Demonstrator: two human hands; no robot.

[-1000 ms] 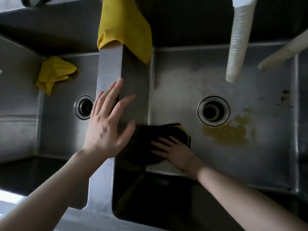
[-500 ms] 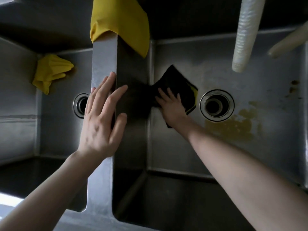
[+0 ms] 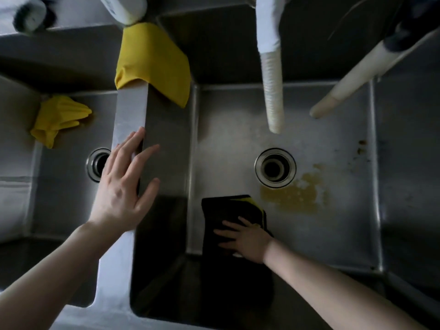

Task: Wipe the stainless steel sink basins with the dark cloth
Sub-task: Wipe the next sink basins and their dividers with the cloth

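A double stainless steel sink fills the head view. My right hand (image 3: 245,239) lies flat, fingers spread, pressing the dark cloth (image 3: 226,210) with its yellow edge onto the floor of the right basin (image 3: 333,234), near the front left corner. A yellowish-brown stain (image 3: 292,197) spreads just right of the cloth, below the right drain (image 3: 275,167). My left hand (image 3: 123,186) rests open on the steel divider (image 3: 129,110) between the basins. The left basin (image 3: 64,186) has its own drain (image 3: 96,166), partly hidden by my left hand.
A yellow cloth (image 3: 154,60) drapes over the far end of the divider. A crumpled yellow glove (image 3: 57,117) lies in the left basin's back corner. Two pale hoses (image 3: 273,91) (image 3: 338,91) hang over the right basin. Small dark specks (image 3: 362,148) mark its right side.
My right hand has dragged the dark cloth from the basin's back left, beside the divider wall, toward the front of the floor. My left hand has stayed on the divider.
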